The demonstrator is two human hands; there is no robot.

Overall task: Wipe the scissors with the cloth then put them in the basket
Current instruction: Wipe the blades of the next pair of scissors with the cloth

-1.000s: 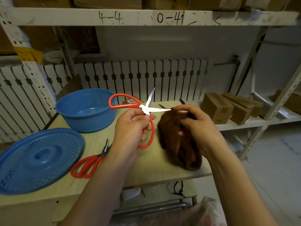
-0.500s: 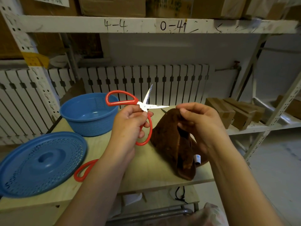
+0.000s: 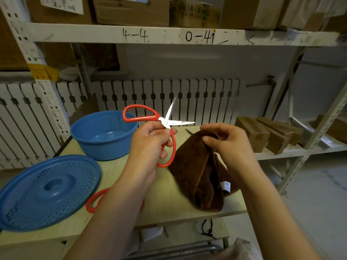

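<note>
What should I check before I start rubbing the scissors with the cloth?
1. Scissors held firmly: ok, the left hand grips them at the pivot and lower red loop.
2. Blades open for wiping: ok, they are spread apart in a V.
3. Cloth ready: ok, the right hand pinches its top edge; the rest hangs to the table.
4. Cloth touching a blade: not ok, a gap shows between them.
5. Fingers away from the blade tips: ok, both hands are clear of them.
6. Basket open and near: ok, its lid lies beside it.
</note>
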